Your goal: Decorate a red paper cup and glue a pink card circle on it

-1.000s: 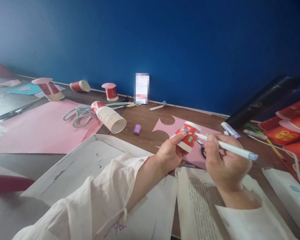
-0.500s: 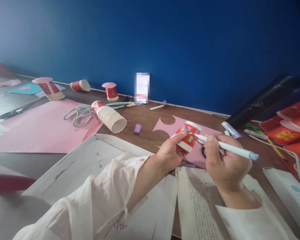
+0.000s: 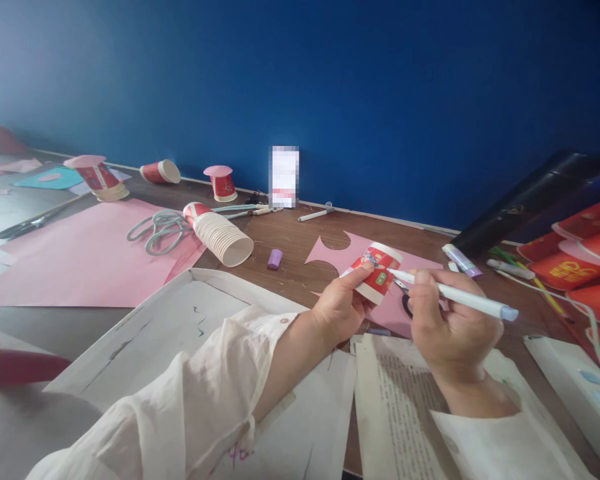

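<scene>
My left hand (image 3: pixel 344 305) grips a red and white paper cup (image 3: pixel 386 263), tilted, with the thumb across its printed side. In my right hand (image 3: pixel 450 327) is a white marker (image 3: pixel 473 300) with a pale blue end. Its tip points left and meets, or nearly meets, the cup's wall. Beneath both hands lies a pink paper (image 3: pixel 333 255) with curved pieces cut out. The black handle of a pair of scissors (image 3: pixel 407 305) shows between the hands, partly hidden by the right one.
Nested paper cups (image 3: pixel 225 240) lie beside a grey cord (image 3: pixel 153 230) on pink paper (image 3: pixel 80 260). A purple cap (image 3: pixel 275 259), a glue stick (image 3: pixel 461 260) and a lit phone (image 3: pixel 285 175) stand or lie around. At right are a power strip (image 3: pixel 575 373) and a black tube (image 3: pixel 535 200).
Hardly anything differs. Both hands, the cup and the marker keep almost the same position, with the marker's back end shifted very slightly.
</scene>
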Demonstrator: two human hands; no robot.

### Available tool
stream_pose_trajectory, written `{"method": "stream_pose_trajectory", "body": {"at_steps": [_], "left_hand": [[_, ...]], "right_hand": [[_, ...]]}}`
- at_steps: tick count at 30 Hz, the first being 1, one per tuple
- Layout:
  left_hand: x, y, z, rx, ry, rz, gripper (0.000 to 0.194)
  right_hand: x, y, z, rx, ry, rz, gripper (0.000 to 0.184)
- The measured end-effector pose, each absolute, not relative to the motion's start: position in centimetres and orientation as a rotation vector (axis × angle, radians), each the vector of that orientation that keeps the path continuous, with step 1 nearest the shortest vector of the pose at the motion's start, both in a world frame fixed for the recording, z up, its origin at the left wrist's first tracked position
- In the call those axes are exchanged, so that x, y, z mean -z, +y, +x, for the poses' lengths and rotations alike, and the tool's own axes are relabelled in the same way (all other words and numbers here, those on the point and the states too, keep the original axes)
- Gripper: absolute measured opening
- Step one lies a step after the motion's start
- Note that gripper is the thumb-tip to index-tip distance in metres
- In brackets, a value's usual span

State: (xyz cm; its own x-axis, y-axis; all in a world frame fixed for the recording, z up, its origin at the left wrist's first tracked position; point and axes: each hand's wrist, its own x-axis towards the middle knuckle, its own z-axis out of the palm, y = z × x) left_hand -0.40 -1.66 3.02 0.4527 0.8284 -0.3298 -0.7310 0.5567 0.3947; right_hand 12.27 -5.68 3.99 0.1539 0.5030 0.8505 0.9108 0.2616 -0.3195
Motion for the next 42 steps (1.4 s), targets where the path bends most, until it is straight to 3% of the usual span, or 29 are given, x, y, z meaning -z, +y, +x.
{"method": "stream_pose_trajectory", "body": {"at_steps": [10,42], "left_hand": [[-2.9,-1.6,-0.4,-0.975,0.515,0.218,0.017],[-2.7,-1.7,-0.3,-0.995,0.492,0.22,0.018]], "right_hand": [[-4.2,-5.6,11.7,0.392,-1.528,-1.288,0.013],[-4.7,-5.8,11.3,0.537,-1.601,-1.304,0.01]]}}
